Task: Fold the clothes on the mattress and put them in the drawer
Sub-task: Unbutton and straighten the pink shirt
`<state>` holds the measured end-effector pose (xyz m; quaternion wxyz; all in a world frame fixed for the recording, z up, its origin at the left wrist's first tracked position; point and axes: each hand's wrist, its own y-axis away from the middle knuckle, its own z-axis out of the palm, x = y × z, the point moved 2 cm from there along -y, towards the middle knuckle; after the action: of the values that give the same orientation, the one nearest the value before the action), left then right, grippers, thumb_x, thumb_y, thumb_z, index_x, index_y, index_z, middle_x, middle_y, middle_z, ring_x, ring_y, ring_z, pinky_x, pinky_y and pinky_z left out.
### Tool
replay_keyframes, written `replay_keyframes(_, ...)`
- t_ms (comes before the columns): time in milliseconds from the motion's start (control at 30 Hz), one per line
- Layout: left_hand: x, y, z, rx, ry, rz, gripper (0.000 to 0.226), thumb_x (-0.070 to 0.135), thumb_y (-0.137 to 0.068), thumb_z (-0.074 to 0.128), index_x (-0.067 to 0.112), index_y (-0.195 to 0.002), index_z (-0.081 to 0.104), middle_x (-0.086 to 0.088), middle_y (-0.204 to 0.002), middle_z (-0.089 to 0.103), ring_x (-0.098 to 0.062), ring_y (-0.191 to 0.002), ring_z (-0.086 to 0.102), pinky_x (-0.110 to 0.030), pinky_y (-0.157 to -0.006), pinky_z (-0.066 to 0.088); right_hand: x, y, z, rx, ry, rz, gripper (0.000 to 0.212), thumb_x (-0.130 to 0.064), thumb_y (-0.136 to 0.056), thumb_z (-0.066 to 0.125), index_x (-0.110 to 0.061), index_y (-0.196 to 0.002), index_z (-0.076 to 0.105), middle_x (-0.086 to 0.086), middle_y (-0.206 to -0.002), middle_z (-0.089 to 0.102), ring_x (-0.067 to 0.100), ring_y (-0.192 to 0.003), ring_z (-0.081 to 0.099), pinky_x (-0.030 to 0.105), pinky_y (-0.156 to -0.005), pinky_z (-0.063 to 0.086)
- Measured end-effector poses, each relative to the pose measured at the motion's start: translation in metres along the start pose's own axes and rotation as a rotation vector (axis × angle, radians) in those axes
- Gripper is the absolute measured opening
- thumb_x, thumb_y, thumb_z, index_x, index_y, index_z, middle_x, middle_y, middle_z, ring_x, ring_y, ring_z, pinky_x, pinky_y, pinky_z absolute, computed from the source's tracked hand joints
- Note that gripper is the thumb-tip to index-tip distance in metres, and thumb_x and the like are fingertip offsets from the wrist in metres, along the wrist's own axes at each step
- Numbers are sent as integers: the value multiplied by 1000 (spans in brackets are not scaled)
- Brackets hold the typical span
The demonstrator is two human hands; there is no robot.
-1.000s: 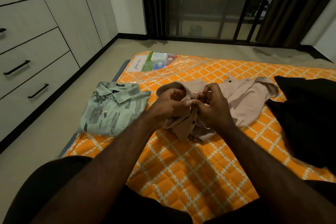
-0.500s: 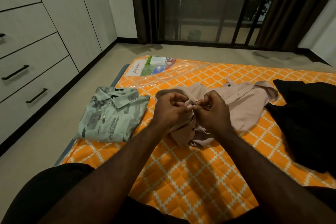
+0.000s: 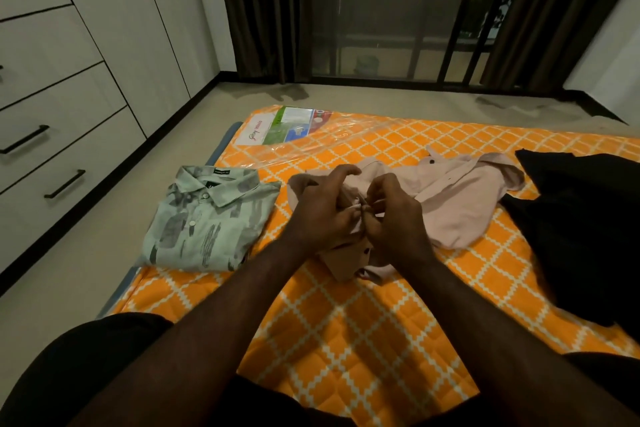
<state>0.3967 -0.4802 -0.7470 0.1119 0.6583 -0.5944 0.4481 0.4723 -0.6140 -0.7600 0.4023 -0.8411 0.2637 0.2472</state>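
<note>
Pale pink cotton shirt [image 3: 460,208], front edge pinched between left hand [image 3: 322,215] and right hand [image 3: 394,222], trails rightward over orange quilted mattress [image 3: 346,340].

Left side: pale grey flat-panel wardrobe wall [image 3: 114,28], full height. Lower part: stacked drawer fronts [image 3: 62,97] with black bar handles [image 3: 64,184], all closed. Black skirting strip [image 3: 152,140] runs along base. Beige smooth floor [image 3: 69,270]. Far wall: dark-framed glass sliding door [image 3: 381,10], dark brown pleated curtains [image 3: 259,10] drawn back at both sides. White plain walls [image 3: 609,45] in corners. Lighting dim; darkness behind glass.
</note>
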Motion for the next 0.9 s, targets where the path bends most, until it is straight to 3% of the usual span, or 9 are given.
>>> replay_keyframes(67, -3, -3, -2, -76, -37, -30, 67, 4, -87, 70, 19, -148, 46, 11, -74, 63, -1, -68, 61, -10, -59, 42, -1, -1, -3, -12, -5, 2, 44, -4, -80, 81, -21, -100, 45, -5, -84, 64, 8, -73, 66, 6, -61, 47)
replay_keyframes(167, -1, -6, -2, -72, -178, -2, 37, 5, -86, 69, 9, -123, 68, 0, -91, 70, -10, -81, 62, -7, -64, 37, 0, -2, -6, 37, -49, 37, 45, -6, -76, 84, -20, -97, 47, -5, -82, 69, 4, -73, 69, 9, -64, 51)
replay_keyframes(367, 2, -6, 9, 22, -214, -62, 17, 16, -85, 63, 9, -95, 74, -5, -82, 72, -18, -74, 63, -30, -67, 50, 8, 1, -3, 156, -189, 354, 39, -10, -72, 85, -16, -89, 50, -3, -79, 72, 5, -72, 70, 32, -65, 59)
replay_keyframes(467, 5, -3, 24, 12, -396, -32, 23, 33, -82, 53, 15, -85, 67, -1, -74, 66, -20, -66, 60, -41, -66, 53, 15, 7, -1, 188, -167, 407, 37, -9, -71, 84, -11, -85, 50, 0, -76, 68, 8, -69, 65, 22, -57, 51)
replay_keyframes(567, 5, -1, 31, -3, -427, -12, 18, 32, -85, 59, 16, -87, 66, -1, -78, 66, -19, -69, 58, -44, -70, 52, 14, 9, 0, 181, -106, 345, 36, -8, -73, 83, -12, -79, 48, -7, -68, 62, 1, -64, 59, 14, -52, 42)
replay_keyframes(667, 2, -5, 22, 9, -291, 13, 21, 30, -82, 58, 16, -93, 68, 0, -84, 68, -18, -76, 61, -42, -70, 53, 15, 4, -1, 103, -136, 290, 28, -4, -78, 78, -11, -79, 50, 0, -70, 65, 10, -67, 64, 34, -60, 54)
replay_keyframes(767, -9, -13, -1, -81, -227, 68, 34, 9, -78, 74, 16, -111, 68, -1, -100, 68, -13, -89, 61, -30, -74, 53, 12, 0, -5, 2, -533, 442, 19, 1, -87, 73, -8, -90, 57, 10, -85, 71, 27, -78, 70, 54, -72, 60)
replay_keyframes(833, -18, -18, -16, -157, -271, 84, 50, 0, -75, 77, 20, -119, 66, 0, -106, 65, -10, -94, 59, -26, -77, 54, 7, -1, -7, -40, -673, 489, 17, 3, -89, 72, -8, -95, 60, 13, -88, 71, 30, -82, 70, 55, -75, 60)
replay_keyframes(900, -22, -19, -23, -194, -318, 99, 57, 4, -75, 78, 24, -126, 62, 2, -108, 64, -10, -95, 59, -31, -80, 53, 5, -3, -5, -83, -625, 439, 21, 3, -85, 78, -10, -93, 63, 11, -85, 71, 28, -81, 71, 48, -75, 62)
